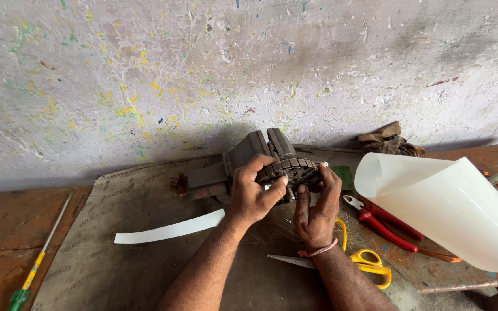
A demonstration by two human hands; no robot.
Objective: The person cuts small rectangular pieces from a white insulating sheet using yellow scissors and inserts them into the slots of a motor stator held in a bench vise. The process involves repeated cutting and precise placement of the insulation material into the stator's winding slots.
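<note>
Paint-speckled wall backs a worn brown surface (pixel 145 230). Near its far edge, both hands clasp a dark round motor stator (pixel 295 170): left hand (pixel 252 193) wrapped over its top, right hand (pixel 317 210) cupping its side. Just right lie red pliers (pixel 384 224), yellow scissors (pixel 370 262) and a curled white sheet (pixel 451 210); a white strip (pixel 171 230) lies left.

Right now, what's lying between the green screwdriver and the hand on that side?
In the head view, a white paper strip lies on the cardboard mat between the screwdriver and the left hand.
</note>
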